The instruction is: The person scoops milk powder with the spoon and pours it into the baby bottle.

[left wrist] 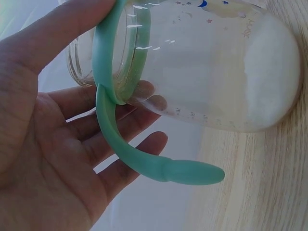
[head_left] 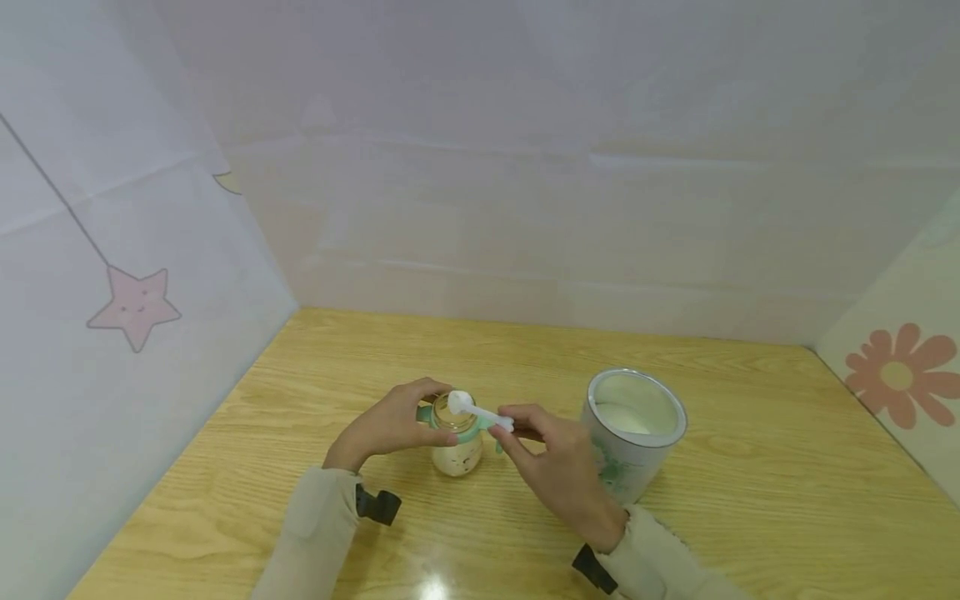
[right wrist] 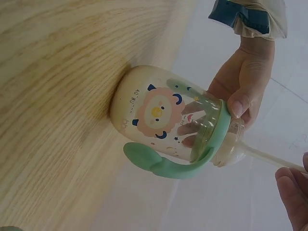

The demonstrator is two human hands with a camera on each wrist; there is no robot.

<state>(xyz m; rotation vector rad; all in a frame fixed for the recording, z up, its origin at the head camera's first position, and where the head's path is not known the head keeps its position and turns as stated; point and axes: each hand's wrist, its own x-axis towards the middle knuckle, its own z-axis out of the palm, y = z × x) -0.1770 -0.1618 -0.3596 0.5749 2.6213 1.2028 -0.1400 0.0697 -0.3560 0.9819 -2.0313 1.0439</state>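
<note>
A clear baby bottle (right wrist: 156, 110) with a green two-handled collar (left wrist: 107, 53) stands upright on the table, white powder (left wrist: 272, 72) lying at its bottom. My left hand (head_left: 392, 421) grips the bottle round its neck, thumb on one side and fingers on the other. Between thumb and fingers my right hand (head_left: 555, 462) pinches the handle end of a white scoop (head_left: 480, 410). The scoop's bowl, with white powder in it, is over the bottle's open mouth. To the right of that hand stands a white milk powder can (head_left: 636, 433), open at the top.
The wooden table (head_left: 360, 350) meets a pale cloth backdrop (head_left: 525, 208) at its far edge. Side panels carry a pink star (head_left: 137, 307) on the left and a red flower (head_left: 900, 375) on the right. Dark straps sit at both wrists.
</note>
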